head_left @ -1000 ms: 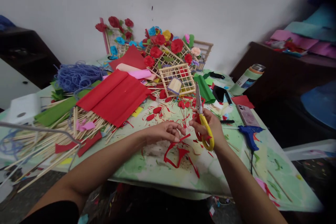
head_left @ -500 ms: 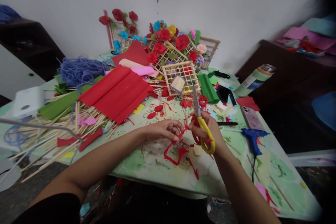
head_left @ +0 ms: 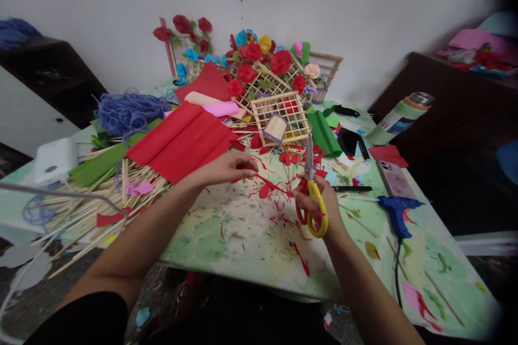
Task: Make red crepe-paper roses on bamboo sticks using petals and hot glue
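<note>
The right hand [head_left: 319, 202] grips yellow-handled scissors [head_left: 312, 194], blades pointing up and away, above the red paper scraps [head_left: 279, 199] strewn on the table [head_left: 243, 237]. The left hand [head_left: 229, 167] rests with fingers loosely curled on the edge of the red crepe sheet [head_left: 182, 140], beside the bamboo sticks [head_left: 81, 210]

Both forearms are bare; a black sleeve [head_left: 81, 321] covers the left upper arm.

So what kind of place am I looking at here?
Most likely a home craft corner for making paper flowers. The table against the wall holds red crepe paper, wooden lattice frames with paper roses and a blue glue gun; the right hand holds yellow scissors.
</note>
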Demonstrator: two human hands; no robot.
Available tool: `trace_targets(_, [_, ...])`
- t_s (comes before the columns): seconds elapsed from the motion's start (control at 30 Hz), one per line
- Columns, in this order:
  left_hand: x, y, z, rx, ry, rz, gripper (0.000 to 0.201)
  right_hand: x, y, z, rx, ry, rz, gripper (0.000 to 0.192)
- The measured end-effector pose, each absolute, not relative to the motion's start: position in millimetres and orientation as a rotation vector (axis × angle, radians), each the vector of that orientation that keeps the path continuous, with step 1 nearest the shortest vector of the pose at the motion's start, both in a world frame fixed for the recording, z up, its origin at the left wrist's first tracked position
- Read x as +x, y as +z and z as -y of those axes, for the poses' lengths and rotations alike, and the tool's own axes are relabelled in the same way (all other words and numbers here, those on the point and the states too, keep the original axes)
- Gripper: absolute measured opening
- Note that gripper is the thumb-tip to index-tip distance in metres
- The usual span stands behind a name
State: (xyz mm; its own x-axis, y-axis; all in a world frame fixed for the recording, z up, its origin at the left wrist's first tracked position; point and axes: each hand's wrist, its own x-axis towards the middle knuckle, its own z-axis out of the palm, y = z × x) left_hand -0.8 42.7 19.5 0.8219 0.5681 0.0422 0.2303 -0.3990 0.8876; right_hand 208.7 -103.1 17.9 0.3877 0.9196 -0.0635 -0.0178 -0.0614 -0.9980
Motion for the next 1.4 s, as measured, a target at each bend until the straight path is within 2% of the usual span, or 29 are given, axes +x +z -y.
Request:
trace_targets(0.07, [-2.6, 17.1, -41.2, 2.172, 0.625, -0.730, 0.023, 193.3, 5.5, 103.4, -1.365, 0.997, 0.800, 0.040])
trace_targets(0.13, [-3.0, 12.0, -29.7, 2.241, 0.991, -0.963, 0.027, 178.6, -7.1, 104.3, -1.268, 1.041, 0.693, 0.041])
trace_targets(0.2, [-2.9, 6.3, -10.4, 2.178, 1.148, -1.128, 0.024, 166.8, -17.0, 105.4, -1.185, 1.084, 0.597, 0.042])
trace_targets(0.27, [-2.1, 1.0, 11.4, 2.126, 0.982, -1.075, 0.028, 159.0, -22.7, 106.1, -1.157, 1.111, 0.543, 0.042])
trace_targets(0.37, [2.7, -6.9, 36.8, 2.003, 0.547, -0.891, 0.038, 152.7, -24.3, 106.3, -1.156, 1.133, 0.521, 0.040])
trace_targets(0.43, [8.1, -12.8, 44.3, 1.787, 0.471, -0.846, 0.033, 149.5, -22.8, 106.3, -1.161, 1.135, 0.516, 0.041])
trace_targets(0.5, [13.4, -18.3, 45.4, 1.513, 0.556, -0.827, 0.028, 145.8, -20.6, 106.9, -1.182, 1.122, 0.515, 0.042])
trace_targets(0.7, [16.9, -24.8, 37.7, 0.910, 0.816, -0.772, 0.034, 136.1, -17.1, 112.5, -1.204, 1.145, 0.508, 0.043])
trace_targets(0.87, [15.9, -23.6, 35.5, 0.813, 0.862, -0.776, 0.023, 131.0, -19.9, 118.2, -1.216, 1.223, 0.513, 0.045])
trace_targets(1.4, [17.9, -30.3, 40.4, 0.742, 0.854, -0.852, 0.028, 128.7, -24.7, 135.8, -1.363, 1.187, 0.680, 0.041])
